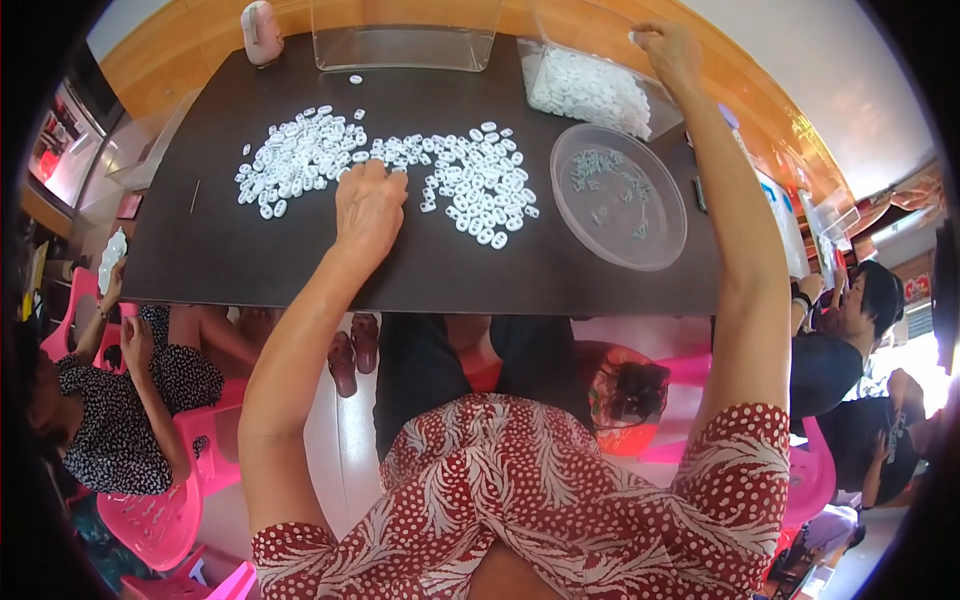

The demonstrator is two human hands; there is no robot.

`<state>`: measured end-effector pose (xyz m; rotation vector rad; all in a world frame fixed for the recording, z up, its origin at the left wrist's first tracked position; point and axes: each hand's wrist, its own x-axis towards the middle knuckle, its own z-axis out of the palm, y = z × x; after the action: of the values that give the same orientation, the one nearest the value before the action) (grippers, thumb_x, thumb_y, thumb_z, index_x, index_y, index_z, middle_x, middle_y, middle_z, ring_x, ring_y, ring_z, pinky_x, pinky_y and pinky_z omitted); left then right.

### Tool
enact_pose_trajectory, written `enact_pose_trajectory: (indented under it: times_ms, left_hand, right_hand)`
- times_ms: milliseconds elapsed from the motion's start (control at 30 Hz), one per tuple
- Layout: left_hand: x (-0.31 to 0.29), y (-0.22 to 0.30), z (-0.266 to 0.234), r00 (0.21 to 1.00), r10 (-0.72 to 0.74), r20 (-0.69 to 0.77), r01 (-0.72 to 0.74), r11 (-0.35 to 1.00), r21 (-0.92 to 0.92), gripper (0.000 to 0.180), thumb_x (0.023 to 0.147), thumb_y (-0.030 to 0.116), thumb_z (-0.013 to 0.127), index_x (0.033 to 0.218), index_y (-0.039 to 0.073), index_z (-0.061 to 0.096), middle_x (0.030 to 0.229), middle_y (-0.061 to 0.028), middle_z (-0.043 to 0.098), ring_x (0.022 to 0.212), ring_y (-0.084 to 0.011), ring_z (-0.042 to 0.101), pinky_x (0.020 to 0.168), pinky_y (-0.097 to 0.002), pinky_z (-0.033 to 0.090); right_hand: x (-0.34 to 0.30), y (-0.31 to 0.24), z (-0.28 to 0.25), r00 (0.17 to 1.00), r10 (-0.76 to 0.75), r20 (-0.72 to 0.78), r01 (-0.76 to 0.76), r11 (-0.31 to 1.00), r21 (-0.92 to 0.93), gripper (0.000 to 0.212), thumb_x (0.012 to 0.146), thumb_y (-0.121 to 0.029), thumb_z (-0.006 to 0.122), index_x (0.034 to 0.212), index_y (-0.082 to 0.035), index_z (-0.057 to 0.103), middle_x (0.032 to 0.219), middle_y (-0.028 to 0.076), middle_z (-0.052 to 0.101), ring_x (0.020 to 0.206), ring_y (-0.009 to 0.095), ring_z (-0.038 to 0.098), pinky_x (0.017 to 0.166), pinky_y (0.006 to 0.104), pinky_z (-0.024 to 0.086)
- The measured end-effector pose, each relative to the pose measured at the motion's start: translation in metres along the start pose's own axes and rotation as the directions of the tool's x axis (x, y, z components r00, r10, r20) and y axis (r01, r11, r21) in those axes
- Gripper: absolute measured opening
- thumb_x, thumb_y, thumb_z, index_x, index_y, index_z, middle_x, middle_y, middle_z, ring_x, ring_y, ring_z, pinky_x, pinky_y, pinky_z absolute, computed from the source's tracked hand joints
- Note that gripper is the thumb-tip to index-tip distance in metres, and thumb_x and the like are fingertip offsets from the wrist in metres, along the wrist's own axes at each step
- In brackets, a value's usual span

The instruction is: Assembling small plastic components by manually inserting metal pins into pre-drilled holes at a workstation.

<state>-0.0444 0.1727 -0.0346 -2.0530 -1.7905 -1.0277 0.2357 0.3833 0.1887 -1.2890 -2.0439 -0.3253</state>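
Observation:
Small white oval plastic pieces with two holes lie in a left pile (300, 150) and a right pile (488, 190) on the dark table (290, 255). My left hand (368, 205) is closed, its curled fingertips down among the pieces between the piles; what they grip is hidden. My right hand (674, 58) reaches far right, pinching a small white piece (634, 37) above a transparent box (664, 118) that holds many white pieces. Nearer me, a round transparent tray (598, 232) carries thin grey-green bits (595, 168).
A transparent bin (400, 50) stands at the far edge, with a pink-and-white device (262, 35) left of it. A thin stick (195, 196) lies at the table's left. People sit on both sides, the left one on a pink chair (150, 525).

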Motion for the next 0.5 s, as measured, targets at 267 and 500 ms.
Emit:
enact_pose_trajectory:
  times_ms: [267,500]
  left_hand:
    - [-0.012,-0.004,-0.009,0.998,0.034,-0.056,-0.032,0.999,0.032,0.01,0.074,0.009,0.064,0.074,0.007,0.055,0.069,-0.0109,0.052,0.067,-0.0294,0.055,0.06,-0.041,0.043]
    - [-0.032,0.02,-0.03,0.877,-0.384,0.288,0.459,0.496,-0.737,0.01,0.081,0.004,0.063,0.09,0.006,0.059,0.066,-0.0009,0.055,0.061,-0.0091,0.054,0.053,-0.0232,0.042]
  right_hand:
    - [-0.044,-0.014,0.008,0.991,-0.132,0.026,0.13,0.991,0.043,0.025,0.077,-0.026,0.058,0.093,-0.01,0.069,0.086,0.016,0.066,0.08,0.033,0.063,0.073,0.0396,0.048]
    - [-0.17,0.007,-0.007,0.885,-0.035,0.464,-0.068,0.977,0.203,0.017,0.075,-0.012,0.062,0.087,-0.003,0.068,0.078,0.015,0.066,0.073,0.025,0.064,0.068,0.033,0.048]
